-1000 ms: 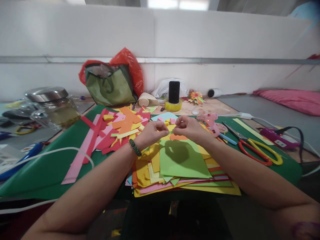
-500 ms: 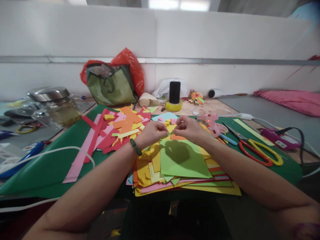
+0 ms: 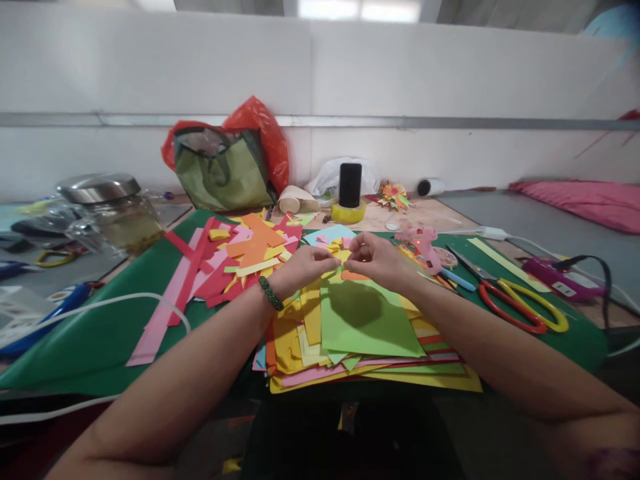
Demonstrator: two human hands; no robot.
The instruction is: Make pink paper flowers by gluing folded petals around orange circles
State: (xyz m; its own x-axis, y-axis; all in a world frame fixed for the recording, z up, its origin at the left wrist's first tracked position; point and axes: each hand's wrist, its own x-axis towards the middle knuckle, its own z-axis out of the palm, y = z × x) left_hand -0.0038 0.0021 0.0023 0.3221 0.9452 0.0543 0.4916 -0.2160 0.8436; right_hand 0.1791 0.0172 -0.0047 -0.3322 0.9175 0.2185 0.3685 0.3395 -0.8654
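My left hand [image 3: 306,268] and my right hand [image 3: 376,260] meet fingertip to fingertip above the far end of a paper stack. Both are closed in a pinch; what lies between the fingertips is too small to make out. Under them a light green paper sheet [image 3: 367,327] rests on the stack, with the shadow of my hands across it. Yellow paper [image 3: 287,350] and other coloured sheets show beneath it. Just beyond my fingers lie small pink and yellow paper bits on a light blue sheet [image 3: 330,233].
Red, orange and pink paper scraps [image 3: 255,243] pile up at left. Right of my hand are a pink glue gun [image 3: 425,248], scissors [image 3: 510,293] and a purple power adapter [image 3: 565,279]. A phone [image 3: 349,183] stands behind a yellow tape roll [image 3: 349,212]. A glass jar [image 3: 117,217] stands left.
My left hand's fingertips have shifted slightly right, closer to those of my right hand. Both hands stay pinched over the stack, and the other things have not moved.
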